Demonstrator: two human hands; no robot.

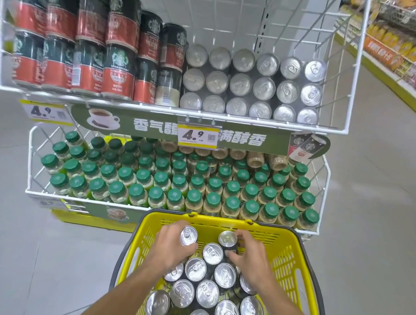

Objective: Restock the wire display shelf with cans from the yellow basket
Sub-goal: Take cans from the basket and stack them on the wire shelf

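Observation:
A yellow basket [291,261] at the bottom centre holds several upright dark cans with silver tops [206,294]. My left hand [171,247] grips one can [188,235] at the basket's far side. My right hand [249,255] grips another can [228,238] beside it. Both cans stand slightly above the others. The white wire display shelf [341,131] hangs above; its right half carries one layer of silver-topped cans [253,85], its left half stacked red-and-black cans [91,42].
A lower wire bin [30,165] full of green-capped bottles sits between the basket and the upper shelf. Price tags [197,136] and a green sign hang on the shelf's front. Grey floor lies to both sides; a stocked aisle [402,54] runs at the right.

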